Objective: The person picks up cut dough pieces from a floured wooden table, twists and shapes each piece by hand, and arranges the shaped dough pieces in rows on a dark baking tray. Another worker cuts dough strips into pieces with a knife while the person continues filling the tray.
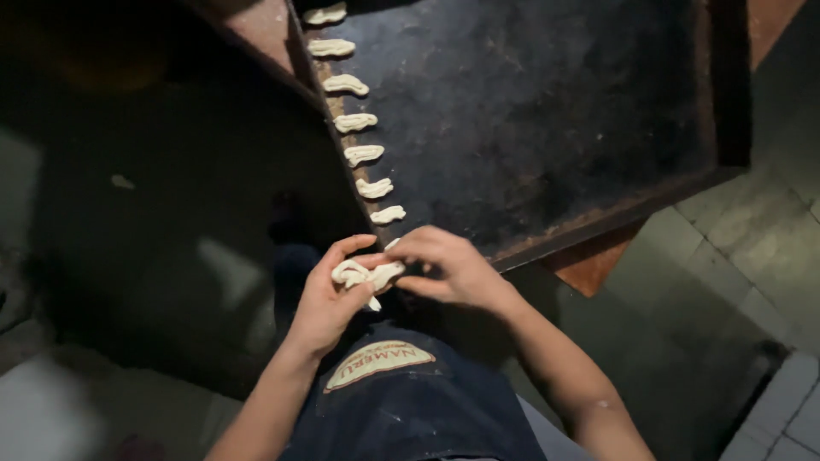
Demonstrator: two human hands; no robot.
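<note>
- Left hand (329, 294) curled around a soft dough piece (366, 276), just off the near corner of the dark tray (555, 111).
- Right hand (448, 266) pinching the same dough from the other side.
- Row of shaped dough bits (363, 154) along the tray's left edge.
- Lots of bare tray to the right.

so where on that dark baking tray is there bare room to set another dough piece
Most of the baking tray is bare: everything right of the dough row to its far rim. The left edge is crowded with shaped pieces. Both hands, left hand and right hand, hold dough at the near corner.
</note>
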